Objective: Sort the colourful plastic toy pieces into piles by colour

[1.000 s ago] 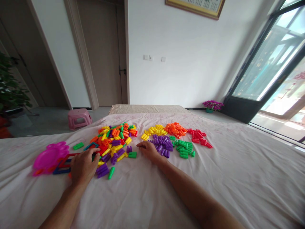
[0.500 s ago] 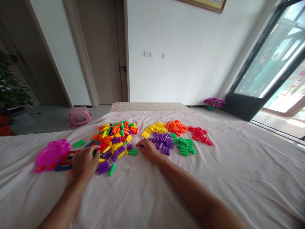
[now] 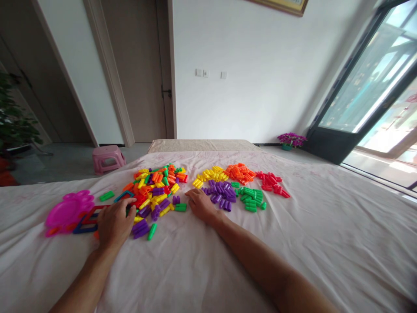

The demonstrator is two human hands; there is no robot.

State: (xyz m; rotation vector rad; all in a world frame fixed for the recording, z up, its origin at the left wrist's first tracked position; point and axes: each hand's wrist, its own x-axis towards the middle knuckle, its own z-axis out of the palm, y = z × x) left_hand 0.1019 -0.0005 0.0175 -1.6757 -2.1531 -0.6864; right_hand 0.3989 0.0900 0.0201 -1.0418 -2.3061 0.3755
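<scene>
My left hand (image 3: 116, 221) rests at the near left edge of a mixed pile of colourful plastic building pieces (image 3: 158, 191). Its thumb and forefinger are apart, with a bit of green showing between them; the other fingertips are hidden. My right hand (image 3: 202, 205) lies on the cloth, holding nothing visible, its fingers loosely extended to the left. Just right of it is a heap of purple pieces (image 3: 222, 191). A green piece (image 3: 180, 208) lies left of its fingertips. Beyond are yellow pieces (image 3: 211, 174), orange pieces (image 3: 240, 173), red pieces (image 3: 273, 182) and green pieces (image 3: 250, 199), grouped by colour.
A pink plastic tray (image 3: 67, 213) sits at the left, with red and blue frames (image 3: 85, 224) beside my left hand. Single green pieces (image 3: 106, 196) lie apart from the pile. The tablecloth (image 3: 309, 243) is wrinkled. A pink stool (image 3: 108, 160) stands beyond the table.
The whole view has shifted slightly, so everything appears a little further left. Both hands stay in nearly the same place among the pieces, and no piece has visibly moved.
</scene>
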